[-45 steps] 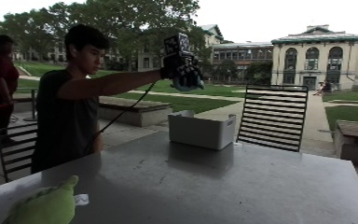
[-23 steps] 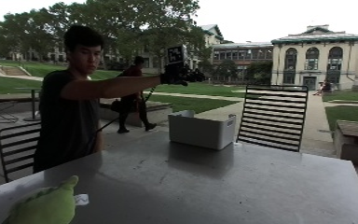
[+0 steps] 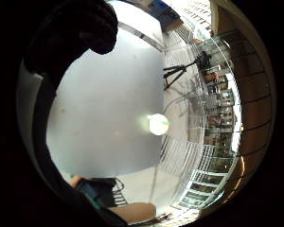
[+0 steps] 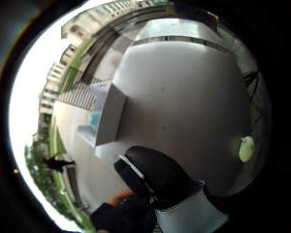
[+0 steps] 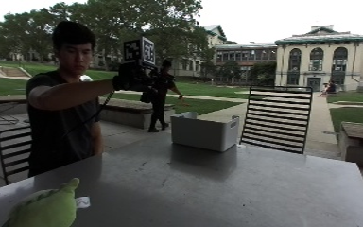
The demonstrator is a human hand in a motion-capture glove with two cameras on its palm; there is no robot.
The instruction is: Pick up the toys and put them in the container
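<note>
While held aloft, gloved hand (image 5: 130, 78), white container (image 5: 204, 132) holding something blue

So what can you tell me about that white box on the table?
The white box is a plain rectangular container, plastic by the look, open at the top, with straight walls and a slight rim. It stands upright near the far edge of the grey table, in front of a slatted chair. The thumb side palm view shows something pale blue inside. Nothing touches it.
</note>
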